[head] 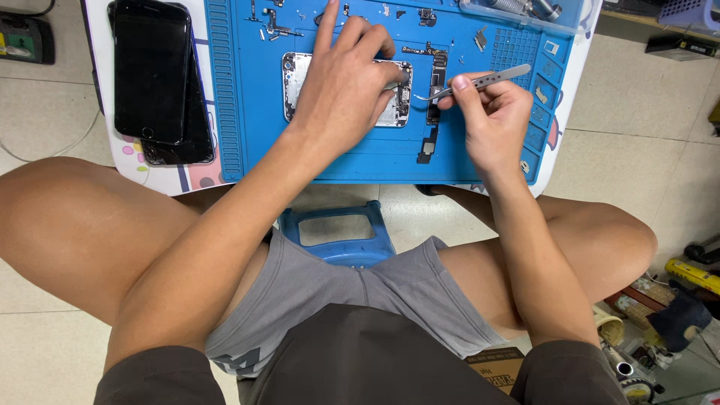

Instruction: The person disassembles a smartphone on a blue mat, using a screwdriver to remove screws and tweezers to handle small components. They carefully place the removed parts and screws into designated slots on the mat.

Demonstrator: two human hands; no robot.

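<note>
Steel tweezers (480,81), pinched in the right hand (491,120), reach the opened phone (346,88) the left hand (345,82) pins flat; screens (154,75) and parts already lie aside, reassembly undone

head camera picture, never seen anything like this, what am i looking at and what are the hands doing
The single picture comes from a camera worn on a person's head, looking down past their knees at a small table. There is no machine here, only two bare hands.

On the table lies a blue work mat with ridged edges and small compartments. In its middle sits an opened phone body, its insides showing. Small screws, metal brackets and dark circuit parts are scattered about it. At the left edge of the table two dark phone screens are stacked, off the mat.

The left hand rests on the opened phone, steadying it. The right hand holds metal tweezers between its fingers, tips pointing toward the phone's right edge. Whether the tips grip anything is too small to tell.
</note>
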